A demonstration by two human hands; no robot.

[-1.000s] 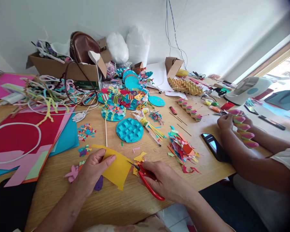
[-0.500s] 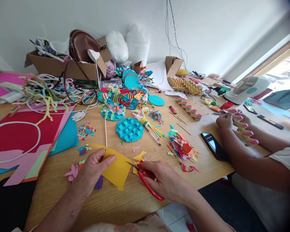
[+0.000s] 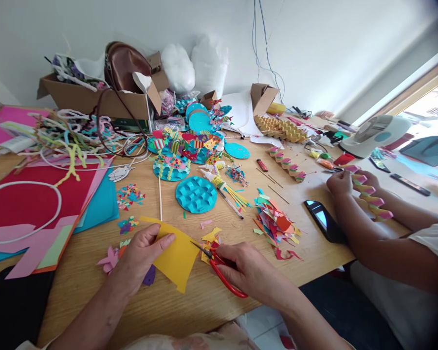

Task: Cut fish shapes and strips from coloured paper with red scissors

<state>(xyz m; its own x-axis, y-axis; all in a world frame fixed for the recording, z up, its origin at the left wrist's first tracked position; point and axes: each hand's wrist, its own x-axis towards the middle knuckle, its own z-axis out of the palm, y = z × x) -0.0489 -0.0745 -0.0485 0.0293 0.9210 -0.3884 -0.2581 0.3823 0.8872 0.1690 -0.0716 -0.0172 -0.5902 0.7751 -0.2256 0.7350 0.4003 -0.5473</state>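
Observation:
My left hand (image 3: 146, 250) pinches a sheet of yellow paper (image 3: 177, 257) between thumb and fingers, near its upper left side. My right hand (image 3: 246, 270) is wrapped round the handles of red-handled scissors (image 3: 224, 279). The blade tips lie at the paper's right edge. Yellow and orange paper scraps (image 3: 211, 236) lie on the table just behind the scissors. Partly hidden beside my left hand are a pink foam flower (image 3: 109, 261) and a purple cut-out piece (image 3: 149, 275).
Beyond my hands lie a blue wavy paper disc (image 3: 196, 194), a glue bottle (image 3: 216, 180) and a scrap pile (image 3: 275, 218). Coloured sheets (image 3: 29, 189) cover the left side. At right are a phone (image 3: 323, 221) and a co-worker's hands (image 3: 341, 184) holding a pink-and-yellow folded paper strip (image 3: 370, 200).
The scissor blades have moved slightly up and left along the yellow paper's right edge. The paper's lower corner hangs a little lower. My left hand keeps its grip.

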